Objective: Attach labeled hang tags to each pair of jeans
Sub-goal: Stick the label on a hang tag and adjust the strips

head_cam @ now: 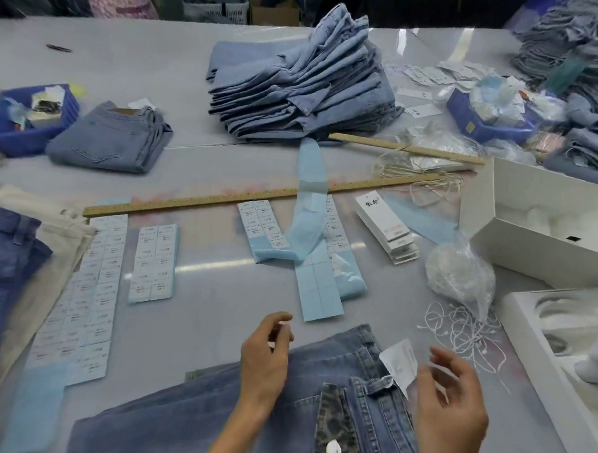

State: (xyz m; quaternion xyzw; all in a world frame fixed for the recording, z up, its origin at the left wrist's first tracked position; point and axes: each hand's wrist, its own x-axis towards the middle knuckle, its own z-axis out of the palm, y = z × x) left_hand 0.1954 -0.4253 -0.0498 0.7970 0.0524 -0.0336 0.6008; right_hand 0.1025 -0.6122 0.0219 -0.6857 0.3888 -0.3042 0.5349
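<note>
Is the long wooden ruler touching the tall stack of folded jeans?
Apart. The head view shows bare table between the long wooden ruler and the stack of folded jeans.
</note>
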